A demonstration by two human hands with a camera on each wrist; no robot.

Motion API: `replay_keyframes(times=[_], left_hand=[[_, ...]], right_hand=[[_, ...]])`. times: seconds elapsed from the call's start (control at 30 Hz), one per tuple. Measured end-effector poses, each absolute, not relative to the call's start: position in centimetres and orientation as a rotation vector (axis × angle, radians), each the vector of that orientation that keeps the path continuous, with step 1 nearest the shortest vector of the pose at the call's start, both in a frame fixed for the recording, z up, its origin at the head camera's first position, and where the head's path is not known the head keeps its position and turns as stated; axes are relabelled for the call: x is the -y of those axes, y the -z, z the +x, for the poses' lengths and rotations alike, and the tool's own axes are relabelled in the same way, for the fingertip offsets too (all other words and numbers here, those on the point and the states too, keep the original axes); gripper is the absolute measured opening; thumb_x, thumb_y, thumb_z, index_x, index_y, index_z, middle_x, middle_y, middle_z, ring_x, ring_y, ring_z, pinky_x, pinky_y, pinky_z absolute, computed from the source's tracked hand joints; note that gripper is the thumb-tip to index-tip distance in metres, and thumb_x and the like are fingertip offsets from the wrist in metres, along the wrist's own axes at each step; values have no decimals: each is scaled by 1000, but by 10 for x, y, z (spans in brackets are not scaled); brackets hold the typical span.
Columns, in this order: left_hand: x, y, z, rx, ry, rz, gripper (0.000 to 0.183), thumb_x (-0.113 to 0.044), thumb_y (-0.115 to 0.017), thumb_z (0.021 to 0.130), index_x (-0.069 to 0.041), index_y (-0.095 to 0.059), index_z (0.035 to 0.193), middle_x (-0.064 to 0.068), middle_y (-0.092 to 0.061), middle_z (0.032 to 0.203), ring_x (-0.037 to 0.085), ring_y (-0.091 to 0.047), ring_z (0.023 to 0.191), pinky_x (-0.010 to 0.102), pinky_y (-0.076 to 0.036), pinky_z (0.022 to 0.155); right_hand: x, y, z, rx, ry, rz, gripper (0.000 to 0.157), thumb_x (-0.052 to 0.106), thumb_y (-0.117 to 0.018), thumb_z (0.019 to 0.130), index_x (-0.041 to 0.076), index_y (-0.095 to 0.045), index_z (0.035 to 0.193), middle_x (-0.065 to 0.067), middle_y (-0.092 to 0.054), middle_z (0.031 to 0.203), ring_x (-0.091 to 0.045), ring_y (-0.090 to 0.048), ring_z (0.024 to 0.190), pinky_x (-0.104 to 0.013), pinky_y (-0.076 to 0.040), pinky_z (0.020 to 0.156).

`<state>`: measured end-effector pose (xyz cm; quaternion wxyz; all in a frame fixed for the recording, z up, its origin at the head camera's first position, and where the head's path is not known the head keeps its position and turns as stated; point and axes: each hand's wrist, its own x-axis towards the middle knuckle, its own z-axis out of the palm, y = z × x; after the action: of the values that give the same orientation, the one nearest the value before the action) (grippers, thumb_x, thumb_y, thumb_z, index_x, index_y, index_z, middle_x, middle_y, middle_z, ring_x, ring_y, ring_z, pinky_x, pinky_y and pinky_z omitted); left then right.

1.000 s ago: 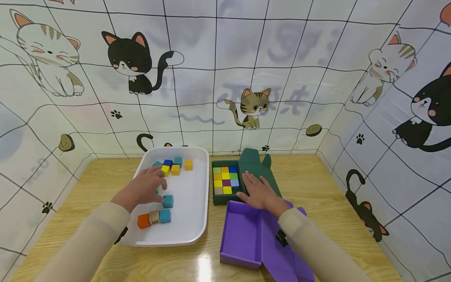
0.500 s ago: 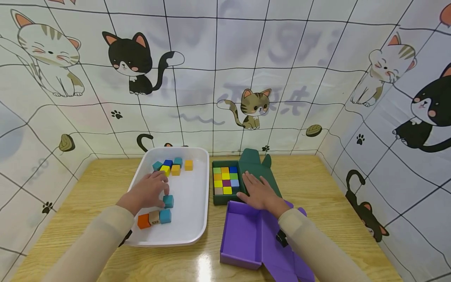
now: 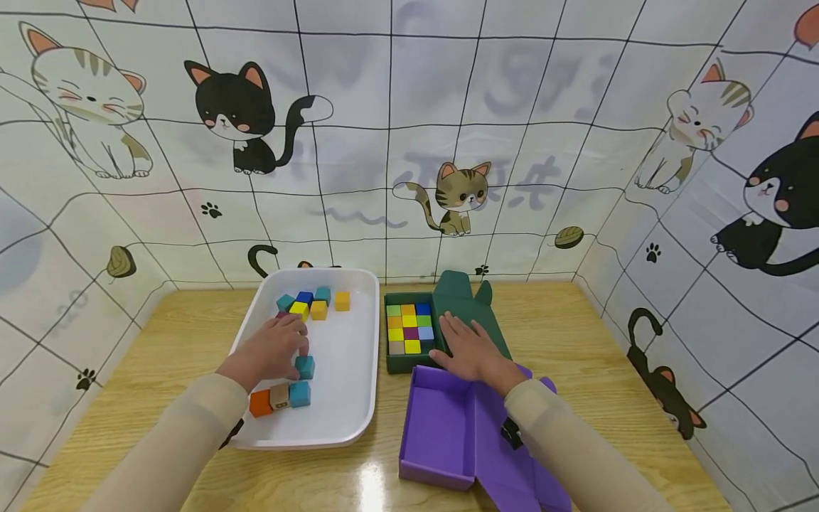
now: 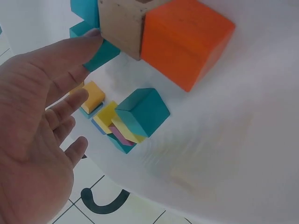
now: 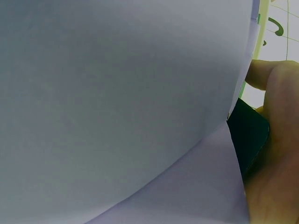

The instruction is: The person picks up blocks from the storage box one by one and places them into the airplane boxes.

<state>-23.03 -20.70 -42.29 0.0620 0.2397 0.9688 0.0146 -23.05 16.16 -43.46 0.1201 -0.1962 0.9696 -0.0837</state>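
In the head view my left hand (image 3: 269,348) hangs low over the white tray (image 3: 345,398), fingers loosely bent. Its thumb is at the side of a teal cube (image 3: 305,367); the left wrist view shows the thumb overlapping that teal cube (image 4: 106,55), with no clear grip. Another teal cube (image 4: 142,112) lies beside the hand, covered by it in the head view. My right hand (image 3: 472,348) rests with fairly straight fingers on the lid of a green box (image 3: 402,364). That box holds rows of coloured cubes (image 3: 411,328).
An open purple box (image 3: 441,434) stands in front of the green one, its lid under my right forearm. Orange (image 3: 260,403), wooden (image 3: 279,396) and blue (image 3: 299,393) cubes line the tray's near side. Several more, including a yellow cube (image 3: 343,301), sit at its far end.
My left hand has shifted slightly toward me and to the right, uncovering teal and dark red cubes at the tray's far left. The right hand has stayed in place.
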Motion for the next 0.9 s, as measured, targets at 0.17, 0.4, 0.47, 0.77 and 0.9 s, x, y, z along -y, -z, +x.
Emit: replay_keyframes(times=[0.17, 0.4, 0.47, 0.77, 0.9], left_hand=[[206, 420, -234, -2955, -81, 705, 25, -26, -88, 69, -18, -74, 88, 9, -63, 119, 34, -46, 126, 60, -38, 109], [201, 406, -241, -3002, -160, 688, 24, -26, -85, 73, -17, -73, 91, 12, -61, 126, 38, -38, 136, 63, -34, 111], [198, 403, -242, -3007, -180, 672, 25, -28, -84, 74, -17, -73, 93, 11, -60, 127, 37, -38, 136, 62, -34, 111], [176, 394, -251, -3037, -264, 724, 28, -32, -82, 76, -16, -73, 97, 8, -60, 129, 34, -34, 141, 58, -29, 116], [158, 388, -255, -3016, -280, 746, 28, -33, -80, 78, -16, -73, 99, 8, -59, 132, 33, -30, 145, 58, -24, 119]], right_hand=[[-161, 434, -230, -2831, 246, -575, 74, 49, -39, 102, 2, -17, 155, -16, -15, 163, -33, -19, 151, -58, -9, 122], [-161, 435, -231, -2831, 230, -576, 75, 50, -39, 102, 2, -17, 155, -17, -15, 163, -32, -18, 151, -57, -10, 122], [-161, 435, -232, -2828, 218, -577, 75, 50, -38, 102, 2, -16, 155, -16, -15, 163, -31, -17, 152, -57, -9, 123], [-164, 440, -235, -2825, 186, -598, 76, 51, -38, 101, 3, -15, 155, -16, -13, 164, -31, -17, 152, -57, -9, 122], [-165, 443, -236, -2826, 171, -605, 77, 53, -36, 101, 4, -13, 156, -15, -12, 164, -30, -17, 152, -57, -9, 123]])
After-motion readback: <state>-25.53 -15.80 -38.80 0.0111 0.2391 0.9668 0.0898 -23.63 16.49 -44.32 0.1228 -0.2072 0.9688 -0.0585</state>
